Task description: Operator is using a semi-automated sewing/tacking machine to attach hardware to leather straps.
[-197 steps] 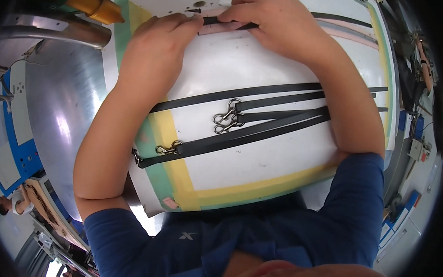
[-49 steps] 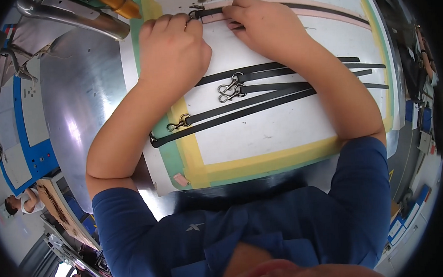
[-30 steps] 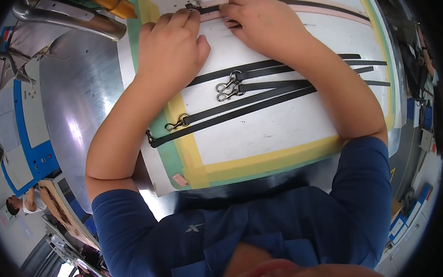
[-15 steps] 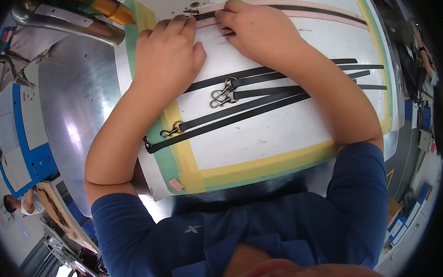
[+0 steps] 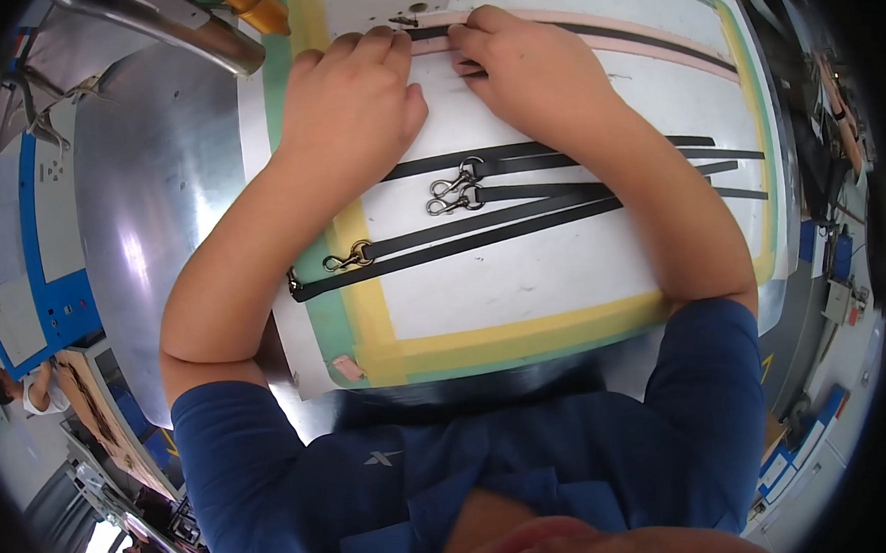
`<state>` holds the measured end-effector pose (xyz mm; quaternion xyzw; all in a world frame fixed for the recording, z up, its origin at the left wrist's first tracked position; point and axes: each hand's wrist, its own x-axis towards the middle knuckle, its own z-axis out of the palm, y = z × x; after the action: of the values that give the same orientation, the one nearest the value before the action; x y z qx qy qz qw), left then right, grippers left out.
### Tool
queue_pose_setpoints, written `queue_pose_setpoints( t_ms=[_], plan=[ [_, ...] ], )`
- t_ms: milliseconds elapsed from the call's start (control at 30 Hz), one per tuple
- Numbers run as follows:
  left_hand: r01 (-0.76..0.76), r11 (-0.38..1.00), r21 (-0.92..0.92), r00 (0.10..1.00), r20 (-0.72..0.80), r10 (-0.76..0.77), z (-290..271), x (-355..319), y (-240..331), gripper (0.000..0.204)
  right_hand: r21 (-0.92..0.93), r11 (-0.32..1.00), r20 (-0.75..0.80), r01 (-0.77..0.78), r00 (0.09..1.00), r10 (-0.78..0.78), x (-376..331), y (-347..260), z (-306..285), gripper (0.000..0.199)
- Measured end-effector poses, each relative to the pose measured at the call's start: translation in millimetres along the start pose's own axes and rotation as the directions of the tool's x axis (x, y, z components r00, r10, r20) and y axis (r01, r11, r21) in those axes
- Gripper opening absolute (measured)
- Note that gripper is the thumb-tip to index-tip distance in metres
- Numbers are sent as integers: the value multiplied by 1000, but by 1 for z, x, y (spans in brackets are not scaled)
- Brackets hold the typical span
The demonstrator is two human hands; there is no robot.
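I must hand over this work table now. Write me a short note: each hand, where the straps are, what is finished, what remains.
Left hand: fingertips pressing the black strap at the far edge of the white board. Right hand: pressing the same strap just beside it. Neither hand grips anything.
Done: four straps with metal snap hooks lie side by side mid-board.
Left: the far strap is under the fingers; its hook end is hidden, so its state is unclear.

Clipped straps on table, below hands
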<state>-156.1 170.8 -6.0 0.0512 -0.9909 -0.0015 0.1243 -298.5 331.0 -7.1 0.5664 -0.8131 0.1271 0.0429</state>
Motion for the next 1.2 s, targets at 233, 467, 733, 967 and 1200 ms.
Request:
queue_pose_setpoints(
  t_ms=[233,467,733,967,1200],
  plan=[
    [28,1000,-3,999,20,-28,-5,0,-4,42,-86,996,79,14,997,-8,13,-18,-9,17],
    [-27,992,-123,994,-113,13,17,-4,3,23,-103,992,106,-75,991,86,2,-31,-17,18],
    [-1,997,-71,985,-174,-12,16,-10,3,29,-139,989,86,-46,995,58,5,-39,-25,22],
    [-8,991,-130,985,-170,-14,16,-9,-4,30,-108,989,66,-103,992,110,-3,-27,-32,25],
    [1,994,-107,986,-166,-18,10,-11,-4,32,-101,976,65,-195,977,202,-25,-5,-51,27]
  ],
)
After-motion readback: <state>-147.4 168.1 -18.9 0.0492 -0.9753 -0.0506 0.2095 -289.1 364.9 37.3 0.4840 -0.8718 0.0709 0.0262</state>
